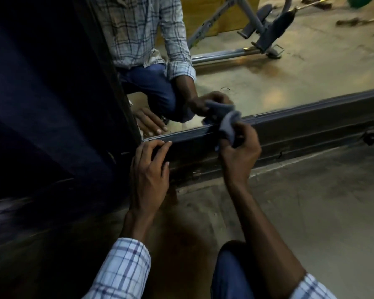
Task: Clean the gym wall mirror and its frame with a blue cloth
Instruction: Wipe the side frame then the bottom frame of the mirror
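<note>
1. cloth [229, 126], blue and bunched, is pressed on the top edge of the mirror's bottom frame rail [300, 128], a little to the right of the lower left corner.
2. right hand [240, 156] grasps the cloth, fingers and thumb curled round the wad, knuckles in front of the rail.
3. left hand [149, 171] rests on the same rail just beside the corner, apart from the cloth; its fingers lie nearly straight with tips on the top edge and the thumb on the front face, holding nothing.
4. mirror [289, 78] rises behind the rail and reflects both hands, the cloth, a checked shirt [138, 29] and a grey gym machine [263, 33].
5. dark upright frame post [108, 83] meets the rail at the corner.
6. concrete floor [311, 201] lies below the rail; a checked sleeve [125, 268] and a blue-trousered knee [229, 275] show at the bottom edge.
</note>
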{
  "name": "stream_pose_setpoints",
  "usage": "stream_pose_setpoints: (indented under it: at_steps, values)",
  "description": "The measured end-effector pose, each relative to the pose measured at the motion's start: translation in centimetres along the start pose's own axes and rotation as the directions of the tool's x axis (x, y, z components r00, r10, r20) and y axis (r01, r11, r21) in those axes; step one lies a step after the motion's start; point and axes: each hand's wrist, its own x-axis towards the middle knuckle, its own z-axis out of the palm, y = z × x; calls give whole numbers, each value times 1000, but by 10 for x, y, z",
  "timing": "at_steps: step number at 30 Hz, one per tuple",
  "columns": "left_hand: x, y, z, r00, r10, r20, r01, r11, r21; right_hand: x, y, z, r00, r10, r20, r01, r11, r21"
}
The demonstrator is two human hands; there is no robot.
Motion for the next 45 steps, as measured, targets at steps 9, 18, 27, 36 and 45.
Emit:
stream_pose_setpoints:
  at_steps: [9, 18, 27, 36, 45]
  values:
    - [60, 48, 17, 932, 300, 205, -323, 942, 91, 23, 11, -29, 999, 32, 14, -32, 999, -28]
    - [106, 78, 23, 719, 502, 480, -648, 734, 203, 86, 36, -80, 995, -6, 96, 18, 992, -127]
    - [123, 98, 31, 640, 568, 518, -736, 648, 199, 105, 41, -104, 984, 29, 176, -3, 989, -145]
    - [102, 118, 82, 810, 543, 222, -584, 783, 213, 129, 58, -118, 991, 104, 88, -89, 982, -166]
    - [99, 111, 111, 768, 618, 171, -638, 762, 111, 149, 70, -124, 997, 80, -4, -79, 967, -243]
